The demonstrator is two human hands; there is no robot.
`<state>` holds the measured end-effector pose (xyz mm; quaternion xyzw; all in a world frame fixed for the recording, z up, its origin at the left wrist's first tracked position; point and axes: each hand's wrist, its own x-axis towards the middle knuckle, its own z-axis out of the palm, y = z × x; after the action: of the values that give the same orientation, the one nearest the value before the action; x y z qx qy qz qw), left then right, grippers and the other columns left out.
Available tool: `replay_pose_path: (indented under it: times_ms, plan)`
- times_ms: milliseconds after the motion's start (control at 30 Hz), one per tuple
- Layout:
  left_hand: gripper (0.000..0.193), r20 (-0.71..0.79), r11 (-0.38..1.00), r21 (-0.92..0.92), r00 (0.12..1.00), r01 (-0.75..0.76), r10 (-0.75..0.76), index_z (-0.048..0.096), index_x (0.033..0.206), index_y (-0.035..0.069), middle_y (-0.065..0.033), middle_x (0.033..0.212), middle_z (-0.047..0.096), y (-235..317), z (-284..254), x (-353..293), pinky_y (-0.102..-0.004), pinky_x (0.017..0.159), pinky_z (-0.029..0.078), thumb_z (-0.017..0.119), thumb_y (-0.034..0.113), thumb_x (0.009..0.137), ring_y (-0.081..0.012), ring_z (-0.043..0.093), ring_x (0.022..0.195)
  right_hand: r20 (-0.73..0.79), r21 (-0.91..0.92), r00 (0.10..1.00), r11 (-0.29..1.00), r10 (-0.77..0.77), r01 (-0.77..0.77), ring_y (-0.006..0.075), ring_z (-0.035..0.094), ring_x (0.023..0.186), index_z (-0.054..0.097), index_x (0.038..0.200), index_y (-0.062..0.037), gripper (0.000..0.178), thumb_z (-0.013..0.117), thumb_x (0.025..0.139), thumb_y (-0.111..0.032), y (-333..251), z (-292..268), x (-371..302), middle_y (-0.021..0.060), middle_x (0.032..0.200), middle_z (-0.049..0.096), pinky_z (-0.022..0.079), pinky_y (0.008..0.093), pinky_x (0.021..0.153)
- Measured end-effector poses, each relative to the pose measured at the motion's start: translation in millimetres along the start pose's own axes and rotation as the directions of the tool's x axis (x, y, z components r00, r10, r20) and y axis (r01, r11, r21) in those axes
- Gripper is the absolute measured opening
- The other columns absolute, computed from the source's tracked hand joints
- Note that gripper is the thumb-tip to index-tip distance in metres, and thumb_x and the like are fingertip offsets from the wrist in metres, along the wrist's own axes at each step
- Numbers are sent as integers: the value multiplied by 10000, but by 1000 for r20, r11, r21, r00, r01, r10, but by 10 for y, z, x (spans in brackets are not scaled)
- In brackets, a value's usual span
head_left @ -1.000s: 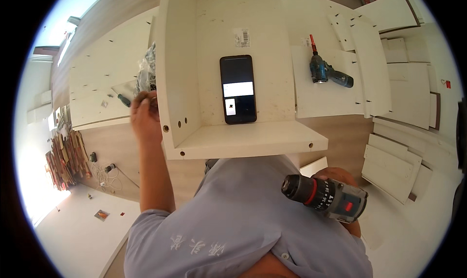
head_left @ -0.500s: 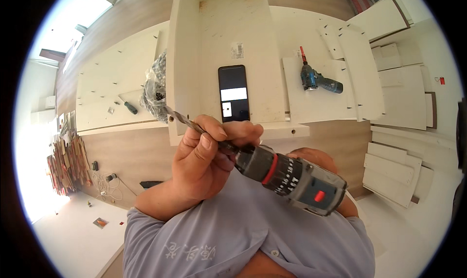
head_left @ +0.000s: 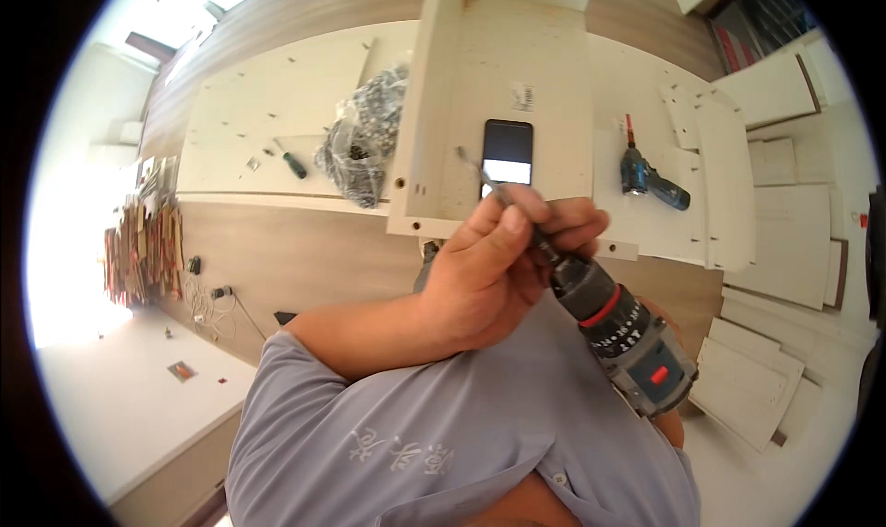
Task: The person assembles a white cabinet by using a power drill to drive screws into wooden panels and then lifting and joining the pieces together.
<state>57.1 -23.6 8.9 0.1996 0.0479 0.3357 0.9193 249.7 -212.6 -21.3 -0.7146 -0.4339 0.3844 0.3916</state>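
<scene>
The cordless drill (head_left: 637,347), grey and black with a red ring, is held up in front of the person's shirt (head_left: 461,416), its chuck turned toward the upper left; a long spiral drill bit (head_left: 498,195) runs out from the chuck end, its tip over the near part of an open white box (head_left: 554,56). The left hand (head_left: 489,269) pinches the bit between thumb and forefinger, the other fingers half curled close to the chuck; the right hand (head_left: 666,317) grips the drill from behind, mostly hidden by its body, so the set of its separate fingers cannot be made out.

Inside the box lies a black smartphone (head_left: 507,144), screen up and partly lit, its lower end covered by the left hand; a barcode label (head_left: 522,97) sits on the box's inner face beyond it. Left of the box, a clear plastic bag (head_left: 365,139) of small hardware and a green-handled screwdriver (head_left: 294,164) rest on a white panel (head_left: 221,162); to the right lies a blue-and-black cordless driver (head_left: 636,169) with a red bit.
</scene>
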Motion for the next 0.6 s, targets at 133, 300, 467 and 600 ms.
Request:
replay_pose_path:
  times_ms: [133, 300, 467, 600]
  plan:
    - [153, 23, 1000, 0, 1000, 12, -12, 579, 1137, 196, -47, 1250, 573, -107, 109, 24, -451, 1117, 422, 552, 335, 1079, -245, 495, 1259, 78, -461, 971, 856, -225, 235, 258, 715, 991, 679, 1257, -93, 509, 833, 780, -179, 537, 164, -91, 114, 1128, 731, 566, 360, 869]
    - [202, -166, 998, -8, 984, 64, -65, 556, 1071, 174, -73, 1218, 596, -210, 326, -42, -477, 1067, 454, 535, 374, 1081, -276, 554, 1187, -151, -238, 916, 913, -370, 330, 280, 720, 990, 677, 1230, -19, 501, 847, 779, -157, 181, 160, -37, 150, 1138, 726, 573, 372, 865]
    - [395, -145, 994, -20, 983, 109, -111, 503, 922, 134, -80, 966, 614, -310, 340, 108, -461, 895, 520, 486, 497, 1076, -278, 631, 970, -240, -373, 741, 764, -627, 526, 298, 715, 963, 678, 1221, 33, 457, 786, 786, -58, 21, 300, 103, 167, 1129, 725, 572, 366, 860]
    - [487, -202, 990, -28, 970, 135, -138, 439, 825, 129, -56, 754, 550, -419, 484, 115, -435, 783, 536, 448, 543, 1080, -270, 630, 793, -259, -469, 642, 675, -722, 569, 294, 711, 889, 698, 1167, 52, 403, 732, 773, -26, 111, 210, 59, 161, 1011, 742, 560, 385, 817]
